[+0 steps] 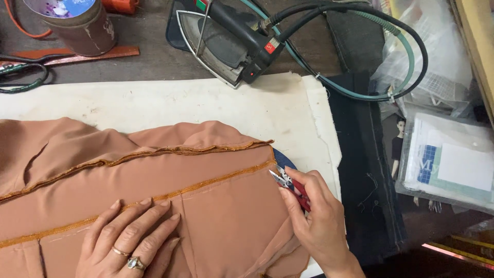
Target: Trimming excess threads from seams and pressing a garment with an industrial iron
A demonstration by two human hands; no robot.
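The right hand [316, 216] is closing around a pair of red-handled snips [289, 185], thumb and fingers wrapped over the handles so that only the short metal blades are showing. The blades are pointing up and to the left, and their tips are sitting just at the right-hand end of the orange seam [154, 196] on the brown fabric [216, 221]. The left hand [131, 234] is lying flat and open on the fabric, fingers spread, holding nothing and pressing the cloth down just below the seam; it is wearing two rings.

The seam is running long across the fabric, from lower left rising to upper right, and it is ending at the snips, so the right hand is much the nearer to that end while the left is resting along the middle of it. A second stitched edge [170, 151] is running roughly parallel above.

The fabric is lying on a white pad [206, 100]. Beyond it an iron [226, 46] is sitting with its hoses [406, 56] looping right, and a tin [77, 23] is standing at the top left.

Whether the blades are parted is hard to make out, and any thread between them is too fine to tell. The fabric is running off the left and bottom edges.
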